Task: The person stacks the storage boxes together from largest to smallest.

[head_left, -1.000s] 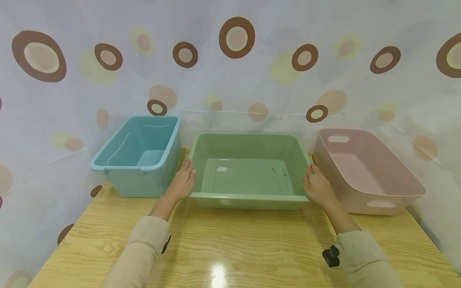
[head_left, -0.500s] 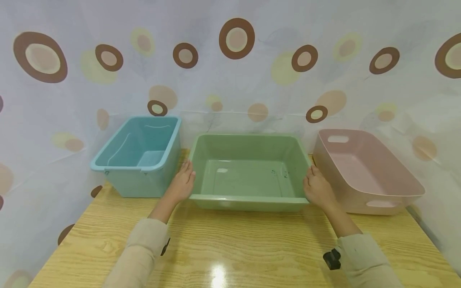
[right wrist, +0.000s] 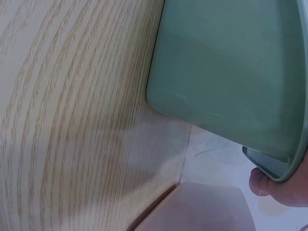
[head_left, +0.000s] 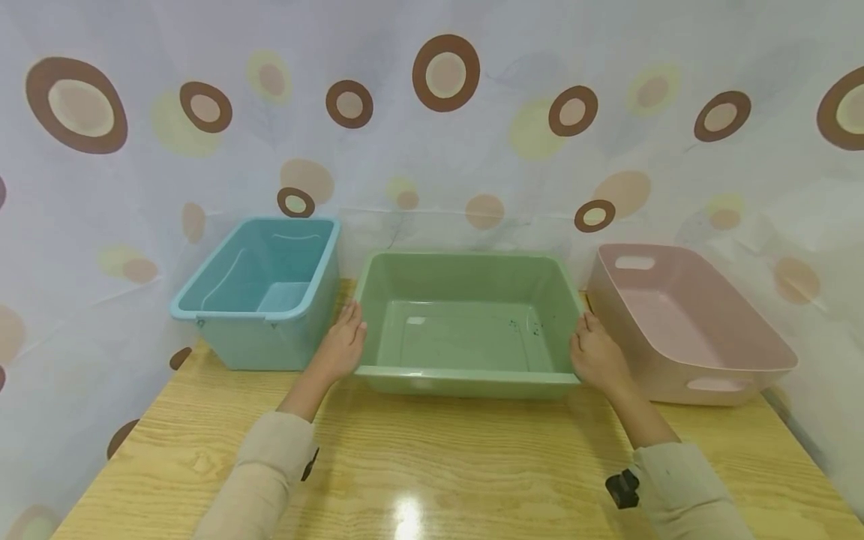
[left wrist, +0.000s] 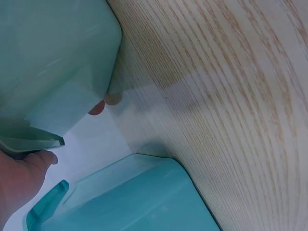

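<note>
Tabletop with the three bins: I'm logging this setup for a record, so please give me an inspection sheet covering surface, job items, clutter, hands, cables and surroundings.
Surface: wood-grain table, with a bright reflection near the front.
Job items: green bin in the middle, open side up, a few dark marks on its floor; blue bin to its left, pink bin to its right.
Clutter: nothing seen.
Hands: left hand and right hand hold the green bin's rim at opposite ends.
Cables: nothing seen.
Surroundings: pale backdrop with a circle pattern behind the bins.
</note>
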The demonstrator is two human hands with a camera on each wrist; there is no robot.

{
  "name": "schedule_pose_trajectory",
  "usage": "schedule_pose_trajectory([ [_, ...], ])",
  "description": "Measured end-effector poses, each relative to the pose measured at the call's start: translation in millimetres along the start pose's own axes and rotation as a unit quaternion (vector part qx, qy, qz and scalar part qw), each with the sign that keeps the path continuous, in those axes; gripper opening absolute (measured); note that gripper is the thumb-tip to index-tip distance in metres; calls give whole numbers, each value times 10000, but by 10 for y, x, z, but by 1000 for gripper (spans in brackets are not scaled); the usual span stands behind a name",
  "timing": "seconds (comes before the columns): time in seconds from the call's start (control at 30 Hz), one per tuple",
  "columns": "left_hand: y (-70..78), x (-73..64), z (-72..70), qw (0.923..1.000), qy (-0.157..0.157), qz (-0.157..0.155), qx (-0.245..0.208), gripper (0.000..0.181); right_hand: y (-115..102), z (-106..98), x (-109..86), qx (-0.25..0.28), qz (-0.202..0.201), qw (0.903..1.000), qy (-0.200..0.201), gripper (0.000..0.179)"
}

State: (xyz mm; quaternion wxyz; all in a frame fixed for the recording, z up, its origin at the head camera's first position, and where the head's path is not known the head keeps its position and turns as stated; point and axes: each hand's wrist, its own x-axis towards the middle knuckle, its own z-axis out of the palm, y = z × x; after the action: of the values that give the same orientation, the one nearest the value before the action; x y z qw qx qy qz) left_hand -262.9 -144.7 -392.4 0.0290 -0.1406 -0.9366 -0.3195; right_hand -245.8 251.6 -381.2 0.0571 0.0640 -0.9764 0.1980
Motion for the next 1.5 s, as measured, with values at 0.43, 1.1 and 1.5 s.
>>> schedule_pose_trajectory([
  [0.43, -5, -12, 14, 9998, 130, 113, 44, 50, -48, -17, -43, -24, 45, 10000, 9, 50],
  [1.1, 29, -62, 5, 9998, 169, 44, 8, 49, -50, -28, -100, 30, 29, 10000, 35, 50],
  [1.5, 47, -100, 11, 9998, 197, 78, 54, 49, -42, -40, -141, 83, 75, 9999, -75, 50],
])
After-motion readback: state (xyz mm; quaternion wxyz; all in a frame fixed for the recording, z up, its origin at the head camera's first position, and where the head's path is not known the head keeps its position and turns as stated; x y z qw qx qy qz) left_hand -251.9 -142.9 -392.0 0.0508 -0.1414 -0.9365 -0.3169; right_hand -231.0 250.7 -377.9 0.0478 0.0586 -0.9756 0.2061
